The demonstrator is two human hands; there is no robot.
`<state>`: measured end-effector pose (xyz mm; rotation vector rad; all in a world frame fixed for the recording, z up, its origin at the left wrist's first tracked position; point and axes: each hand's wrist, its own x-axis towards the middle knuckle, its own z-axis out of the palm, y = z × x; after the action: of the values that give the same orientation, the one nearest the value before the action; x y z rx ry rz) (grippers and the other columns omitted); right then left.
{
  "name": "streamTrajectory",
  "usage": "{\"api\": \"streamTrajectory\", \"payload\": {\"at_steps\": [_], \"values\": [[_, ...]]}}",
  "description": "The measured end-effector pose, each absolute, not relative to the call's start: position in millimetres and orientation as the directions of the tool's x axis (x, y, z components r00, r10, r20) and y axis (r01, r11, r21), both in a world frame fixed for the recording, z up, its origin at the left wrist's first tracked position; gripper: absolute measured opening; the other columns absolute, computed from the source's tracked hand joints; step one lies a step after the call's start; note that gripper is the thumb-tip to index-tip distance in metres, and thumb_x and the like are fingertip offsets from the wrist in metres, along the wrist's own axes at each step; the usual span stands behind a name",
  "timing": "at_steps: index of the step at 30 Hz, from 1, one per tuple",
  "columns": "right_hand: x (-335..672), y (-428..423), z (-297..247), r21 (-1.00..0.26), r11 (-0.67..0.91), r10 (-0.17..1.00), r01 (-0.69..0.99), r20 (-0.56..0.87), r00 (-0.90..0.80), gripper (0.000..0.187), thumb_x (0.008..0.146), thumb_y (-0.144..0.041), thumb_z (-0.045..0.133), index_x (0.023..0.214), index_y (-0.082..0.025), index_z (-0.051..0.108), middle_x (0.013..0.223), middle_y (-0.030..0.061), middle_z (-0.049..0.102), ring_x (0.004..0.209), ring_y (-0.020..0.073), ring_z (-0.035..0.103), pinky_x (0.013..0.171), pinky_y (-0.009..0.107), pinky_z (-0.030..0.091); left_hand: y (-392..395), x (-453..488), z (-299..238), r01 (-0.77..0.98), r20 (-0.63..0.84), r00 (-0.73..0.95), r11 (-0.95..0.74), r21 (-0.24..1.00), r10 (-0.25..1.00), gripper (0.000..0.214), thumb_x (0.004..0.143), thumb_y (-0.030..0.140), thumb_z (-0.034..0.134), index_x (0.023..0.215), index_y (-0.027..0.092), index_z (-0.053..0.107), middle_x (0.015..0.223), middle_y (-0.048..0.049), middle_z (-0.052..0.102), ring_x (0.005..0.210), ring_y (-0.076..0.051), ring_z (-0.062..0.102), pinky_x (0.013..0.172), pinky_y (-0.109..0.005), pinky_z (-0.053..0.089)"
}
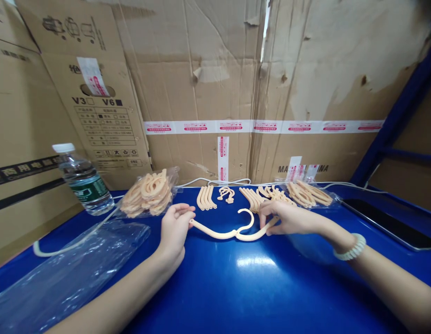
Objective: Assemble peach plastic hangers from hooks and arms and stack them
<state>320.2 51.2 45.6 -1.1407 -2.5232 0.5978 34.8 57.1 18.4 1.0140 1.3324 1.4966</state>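
Observation:
A pale beige clothes hanger (218, 235) with its hook upward is held by both ends, low over the blue tabletop (215, 287). My left hand (175, 228) pinches the tip of its left arm. Fingers of my right hand (283, 217) grip the end of its right arm. Just behind it, curved hanger arms (206, 198) lie in a row, with loose hooks (226, 194) beside them. Another row of arms (251, 199) and a heap of hooks (275, 192) sit further right, partly hidden by my right hand.
A bag of hanger parts (149, 192) stands at the back left, another bag (309, 192) at the back right. A water bottle (85, 181), an empty plastic bag (72, 264) and a white cable (55, 254) are left. A black phone (389, 222) lies right. Cardboard (201, 93) walls the back.

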Motion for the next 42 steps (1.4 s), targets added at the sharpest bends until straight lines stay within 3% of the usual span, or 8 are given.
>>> {"api": "streamTrajectory", "payload": {"at_steps": [3,7,10,12,16,21,35,42], "values": [[318,50,47,-0.474,0.579,0.777,0.663,0.075,-0.625,0.012,0.07,-0.01,0.07,0.078,-0.019,0.074,0.084,0.0031,0.066,0.085,0.0198,0.062,0.076,0.03,0.047,58,35,18,0.097,0.237,-0.268,-0.219,0.971,0.934,0.015,0.064,0.015,0.061,0.078,0.02,0.058,0.09,-0.0036,0.066,0.093,-0.021,0.06,0.086,-0.035,0.045],[315,47,48,-0.497,0.522,0.791,0.693,-0.021,-0.611,0.014,0.07,-0.006,0.068,0.077,-0.018,0.072,0.077,0.0019,0.068,0.074,0.0178,0.062,0.068,0.028,0.045,44,45,16,0.283,0.381,0.097,-0.393,0.875,0.919,0.016,0.063,0.015,0.063,0.077,0.022,0.065,0.086,-0.0014,0.068,0.091,-0.025,0.06,0.088,-0.038,0.041],[316,47,47,-0.502,0.499,0.797,0.707,-0.055,-0.601,0.012,0.072,-0.009,0.067,0.079,-0.017,0.072,0.074,0.0012,0.069,0.067,0.0159,0.061,0.062,0.026,0.044,33,49,12,0.517,0.394,0.476,-0.612,0.598,0.786,0.021,0.072,0.015,0.062,0.09,0.024,0.066,0.096,-0.0027,0.07,0.095,-0.027,0.059,0.088,-0.041,0.038],[317,48,45,-0.508,0.49,0.799,0.708,-0.061,-0.598,0.009,0.072,-0.012,0.069,0.078,-0.017,0.073,0.072,0.0011,0.069,0.066,0.0157,0.061,0.06,0.025,0.044,31,49,9,0.613,0.346,0.596,-0.689,0.387,0.724,0.017,0.082,0.016,0.056,0.095,0.023,0.064,0.099,-0.0036,0.069,0.094,-0.026,0.058,0.083,-0.04,0.038],[319,49,43,-0.54,0.455,0.813,0.708,-0.073,-0.577,0.006,0.071,-0.017,0.072,0.077,-0.017,0.073,0.069,0.0016,0.069,0.064,0.0166,0.063,0.059,0.025,0.045,33,45,8,0.668,0.314,0.617,-0.691,0.277,0.722,0.013,0.091,0.017,0.049,0.088,0.022,0.061,0.089,-0.0027,0.066,0.085,-0.023,0.058,0.073,-0.035,0.037],[320,49,41,-0.553,0.408,0.846,0.727,-0.072,-0.529,0.005,0.07,-0.018,0.073,0.076,-0.018,0.072,0.067,0.0023,0.071,0.063,0.0184,0.065,0.057,0.026,0.046,39,42,10,0.696,0.306,0.617,-0.684,0.218,0.725,0.016,0.092,0.014,0.046,0.089,0.021,0.06,0.09,-0.0033,0.065,0.086,-0.023,0.058,0.072,-0.034,0.038],[322,50,41,-0.499,0.498,0.814,0.709,-0.013,-0.581,0.01,0.073,-0.014,0.067,0.081,-0.016,0.072,0.07,0.003,0.07,0.063,0.0162,0.063,0.058,0.024,0.046,45,39,11,0.726,0.369,0.55,-0.648,0.231,0.749,0.015,0.083,0.012,0.051,0.086,0.022,0.061,0.091,-0.0031,0.067,0.089,-0.023,0.062,0.075,-0.033,0.043],[331,48,39,-0.495,0.496,0.848,0.713,0.101,-0.52,0.023,0.07,-0.032,0.073,0.085,-0.015,0.072,0.073,0.0046,0.07,0.066,0.0174,0.064,0.059,0.025,0.048,56,35,6,0.731,0.433,0.474,-0.617,0.292,0.767,0.034,0.077,0.017,0.058,0.11,0.022,0.059,0.092,-0.0015,0.068,0.087,-0.02,0.066,0.076,-0.03,0.05]]}}
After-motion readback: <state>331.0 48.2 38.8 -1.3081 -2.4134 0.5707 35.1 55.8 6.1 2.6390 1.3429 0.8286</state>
